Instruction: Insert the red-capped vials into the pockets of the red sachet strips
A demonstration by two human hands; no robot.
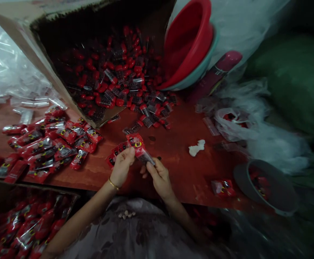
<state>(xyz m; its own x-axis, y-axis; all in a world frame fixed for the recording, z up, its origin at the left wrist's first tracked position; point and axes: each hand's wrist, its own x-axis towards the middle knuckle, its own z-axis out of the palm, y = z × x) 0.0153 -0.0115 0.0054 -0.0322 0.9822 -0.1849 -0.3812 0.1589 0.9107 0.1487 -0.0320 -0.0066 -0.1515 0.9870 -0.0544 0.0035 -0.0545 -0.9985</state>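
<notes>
Above the front part of the red table, both hands hold a small red printed packet with a yellow mark. My left hand, with a gold bangle on its wrist, pinches the packet's left edge. The fingers of my right hand are closed on its lower, see-through end; whether that end is part of the packet or a clear tube in it, I cannot tell. Just left of it, partly behind my left hand, lie flat red packets. Further left is a pile of filled red packets.
A tipped cardboard box spills red-capped clear tubes onto the table. Red and teal basins, a spray can, a plastic bag, white scrap and a grey tub stand right. Another box of packets sits lower left.
</notes>
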